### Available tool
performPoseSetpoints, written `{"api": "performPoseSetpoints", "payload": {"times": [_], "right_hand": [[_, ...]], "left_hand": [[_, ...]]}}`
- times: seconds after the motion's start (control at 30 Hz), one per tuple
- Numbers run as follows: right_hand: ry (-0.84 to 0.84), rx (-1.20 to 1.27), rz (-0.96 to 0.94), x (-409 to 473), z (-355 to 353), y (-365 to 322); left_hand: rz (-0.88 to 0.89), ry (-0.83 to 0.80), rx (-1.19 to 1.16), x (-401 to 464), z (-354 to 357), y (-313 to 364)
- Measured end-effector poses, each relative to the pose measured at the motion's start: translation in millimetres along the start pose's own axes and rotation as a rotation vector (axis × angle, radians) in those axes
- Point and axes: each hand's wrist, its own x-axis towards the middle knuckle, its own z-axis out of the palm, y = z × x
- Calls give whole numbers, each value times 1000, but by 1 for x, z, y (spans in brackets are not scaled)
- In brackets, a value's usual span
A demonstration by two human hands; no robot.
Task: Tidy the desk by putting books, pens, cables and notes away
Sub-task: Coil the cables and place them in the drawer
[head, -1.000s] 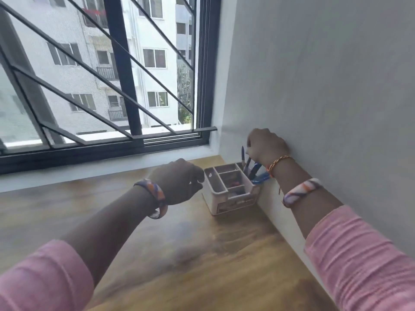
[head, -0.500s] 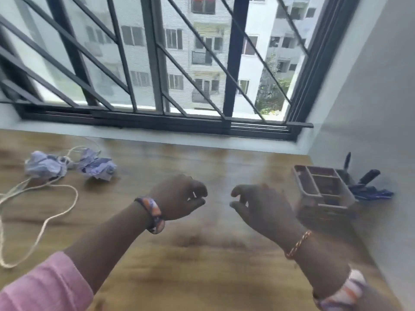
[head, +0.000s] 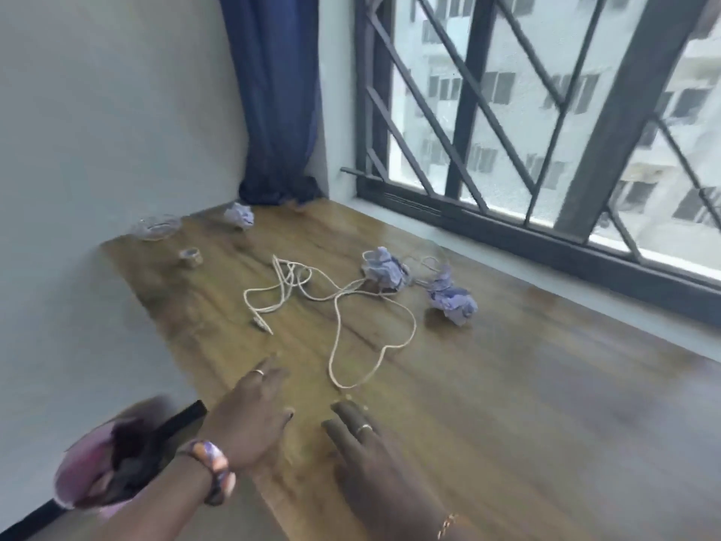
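Observation:
A white cable (head: 338, 306) lies in loose loops across the middle of the wooden desk (head: 507, 404). Three crumpled bluish paper balls rest on the desk: one (head: 383, 268) on the cable's far end, one (head: 451, 295) to its right, one (head: 240, 215) at the far corner. My left hand (head: 249, 415) hovers over the near desk edge, fingers spread and empty, a short way from the cable's nearest loop. My right hand (head: 370, 451) is beside it, flat, fingers extended, holding nothing.
A small roll of tape (head: 191, 256) and a clear glass dish (head: 155, 227) sit near the desk's left edge. A blue curtain (head: 279, 99) hangs in the far corner. The barred window (head: 546, 111) runs along the right. A wall borders the left.
The view has swung left from the pen organiser to the desk's left end. Both hands have come away from the organiser, opened, and now reach toward the cable.

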Motion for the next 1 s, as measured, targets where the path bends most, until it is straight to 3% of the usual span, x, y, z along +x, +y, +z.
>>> {"api": "performPoseSetpoints", "payload": {"times": [0.1,0.2,0.43,0.77,1.0], "right_hand": [[-70,77,-105,33,38,-21],[-83,31,-119,67,59,-35],[-76,77,41,108,61,-56],[-66,83,167,108,51,-77],[-68,64,208,109,53,-76]], "left_hand": [[-127,-71,51,5,-16,-52],[-62,-149,116,13,-26,-81],[95,-183,187,31,-29,-121],[301,-234,347,58,-56,-121],[391,-166,370,61,-46,-127]]}}
